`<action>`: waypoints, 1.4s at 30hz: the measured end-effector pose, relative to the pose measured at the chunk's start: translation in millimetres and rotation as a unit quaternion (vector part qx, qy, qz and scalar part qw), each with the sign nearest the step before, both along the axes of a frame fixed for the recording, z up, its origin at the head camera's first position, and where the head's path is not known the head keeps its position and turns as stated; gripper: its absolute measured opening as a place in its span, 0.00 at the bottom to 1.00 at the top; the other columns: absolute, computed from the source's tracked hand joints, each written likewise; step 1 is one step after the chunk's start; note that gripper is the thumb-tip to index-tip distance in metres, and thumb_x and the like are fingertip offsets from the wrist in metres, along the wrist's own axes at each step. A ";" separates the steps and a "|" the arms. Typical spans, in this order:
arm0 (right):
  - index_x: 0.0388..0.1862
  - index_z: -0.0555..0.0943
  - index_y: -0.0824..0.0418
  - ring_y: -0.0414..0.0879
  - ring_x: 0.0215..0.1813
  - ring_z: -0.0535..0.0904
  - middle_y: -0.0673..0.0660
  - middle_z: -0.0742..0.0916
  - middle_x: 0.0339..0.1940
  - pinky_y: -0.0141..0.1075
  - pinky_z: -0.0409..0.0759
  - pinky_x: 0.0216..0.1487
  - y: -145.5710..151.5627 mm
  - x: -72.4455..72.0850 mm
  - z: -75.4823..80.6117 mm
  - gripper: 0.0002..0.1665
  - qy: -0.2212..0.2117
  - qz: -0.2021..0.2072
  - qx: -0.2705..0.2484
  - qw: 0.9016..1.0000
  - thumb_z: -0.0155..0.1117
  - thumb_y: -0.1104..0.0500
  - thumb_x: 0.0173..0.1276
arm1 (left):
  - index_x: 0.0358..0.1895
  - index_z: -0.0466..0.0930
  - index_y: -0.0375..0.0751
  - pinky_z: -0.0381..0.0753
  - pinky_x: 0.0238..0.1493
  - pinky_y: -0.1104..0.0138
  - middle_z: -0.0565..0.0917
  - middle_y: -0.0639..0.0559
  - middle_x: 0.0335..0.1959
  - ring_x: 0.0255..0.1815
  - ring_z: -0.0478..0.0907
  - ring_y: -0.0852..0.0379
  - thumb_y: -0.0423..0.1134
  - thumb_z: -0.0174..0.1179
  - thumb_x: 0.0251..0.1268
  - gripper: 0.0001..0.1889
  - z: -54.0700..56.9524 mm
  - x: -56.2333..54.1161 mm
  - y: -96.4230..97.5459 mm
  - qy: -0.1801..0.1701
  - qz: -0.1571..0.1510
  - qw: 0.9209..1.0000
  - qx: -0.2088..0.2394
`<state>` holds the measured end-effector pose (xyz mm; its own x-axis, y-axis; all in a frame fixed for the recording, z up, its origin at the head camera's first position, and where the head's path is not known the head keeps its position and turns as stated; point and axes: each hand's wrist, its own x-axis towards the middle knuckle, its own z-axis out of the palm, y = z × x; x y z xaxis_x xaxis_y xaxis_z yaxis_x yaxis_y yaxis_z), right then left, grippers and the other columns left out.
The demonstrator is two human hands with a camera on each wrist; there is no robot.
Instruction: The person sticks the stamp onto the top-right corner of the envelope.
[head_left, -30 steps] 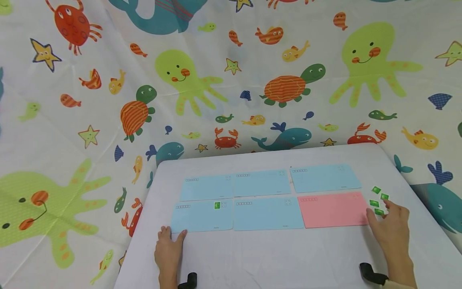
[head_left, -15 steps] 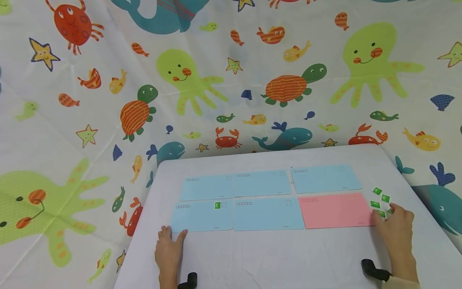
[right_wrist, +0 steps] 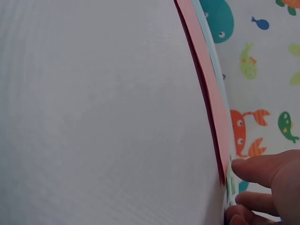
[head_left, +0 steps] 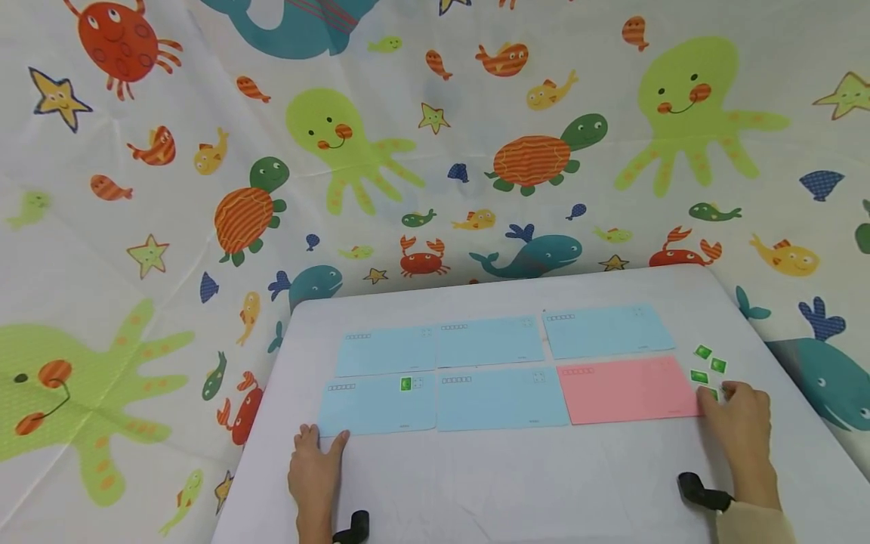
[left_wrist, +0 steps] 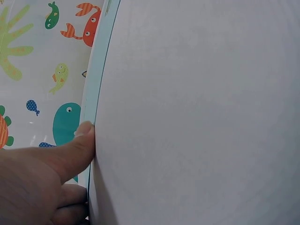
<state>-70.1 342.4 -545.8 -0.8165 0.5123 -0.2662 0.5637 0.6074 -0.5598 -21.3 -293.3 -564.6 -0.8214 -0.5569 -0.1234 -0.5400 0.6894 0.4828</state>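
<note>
In the head view my left hand (head_left: 316, 472) rests on the table at the near left corner of a blue envelope (head_left: 374, 412), thumb spread from the fingers. One green stamp (head_left: 405, 384) lies on that envelope beside its printed stamp box. My right hand (head_left: 742, 423) reaches down at the table's right side, over several loose green stamps (head_left: 717, 366). Its thumb tip overlaps the nearest stamp (head_left: 711, 394), and a gap shows between thumb and index finger. The right wrist view has the thumb (right_wrist: 255, 168) beside the corner of a pink envelope (right_wrist: 213, 101); the fingertips' undersides are hidden.
More blue envelopes (head_left: 489, 340) lie in two rows on the white table (head_left: 516, 483), the pink one at the near right. Black wrist camera mounts (head_left: 703, 493) stick out from both wrists. A cloth printed with sea animals (head_left: 435, 174) hangs behind.
My right hand first shifted right and nearer, then its index finger came in toward the thumb, covering a stamp visible half a second ago. My left hand keeps its place on the envelope.
</note>
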 end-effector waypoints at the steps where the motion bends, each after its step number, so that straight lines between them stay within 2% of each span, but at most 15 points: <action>1: 0.70 0.60 0.82 0.74 0.62 0.61 0.81 0.64 0.64 0.67 0.67 0.63 0.4 -0.2 0.5 0.40 -0.002 0.003 0.000 1.000 0.49 0.49 0.75 | 0.71 0.62 0.21 0.54 0.73 0.34 0.58 0.24 0.74 0.76 0.54 0.25 0.49 0.66 0.65 0.42 0.2 0.1 -0.1 0.000 0.001 1.000 0.002; 8: 0.65 0.63 0.83 0.72 0.57 0.63 0.81 0.67 0.56 0.64 0.71 0.57 3.4 -0.1 2.3 0.40 -0.007 0.029 0.002 1.000 0.52 0.47 0.76 | 0.71 0.61 0.21 0.53 0.74 0.35 0.58 0.25 0.74 0.77 0.53 0.27 0.48 0.66 0.65 0.41 1.7 0.2 0.2 -0.002 0.009 1.000 0.006; 18: 0.62 0.64 0.84 0.70 0.53 0.65 0.79 0.70 0.50 0.59 0.75 0.50 8.2 -1.2 1.6 0.36 -0.019 0.046 0.017 0.999 0.56 0.51 0.75 | 0.71 0.61 0.21 0.53 0.74 0.35 0.58 0.24 0.74 0.77 0.53 0.26 0.47 0.66 0.65 0.41 4.4 -2.0 1.0 0.002 -0.003 1.000 0.005; 26: 0.59 0.66 0.84 0.70 0.51 0.67 0.79 0.71 0.49 0.59 0.74 0.48 9.1 -2.3 1.4 0.32 -0.012 0.055 0.019 0.998 0.57 0.54 0.75 | 0.72 0.59 0.20 0.50 0.75 0.35 0.55 0.24 0.75 0.78 0.50 0.26 0.48 0.65 0.67 0.42 0.0 -0.9 -1.1 0.000 -0.004 1.000 0.017; 42: 0.61 0.65 0.82 0.70 0.51 0.66 0.79 0.70 0.49 0.59 0.74 0.47 14.7 -5.1 -2.7 0.34 -0.015 0.064 0.014 0.998 0.59 0.53 0.75 | 0.73 0.56 0.19 0.47 0.76 0.35 0.53 0.24 0.76 0.79 0.47 0.27 0.47 0.62 0.68 0.42 4.0 0.0 2.1 0.003 0.004 0.999 0.040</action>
<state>-75.2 357.2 -548.4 -0.8675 0.4126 -0.2779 0.4969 0.6909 -0.5251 -21.3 -291.1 -560.6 -0.8183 -0.5515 -0.1619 -0.5414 0.6449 0.5394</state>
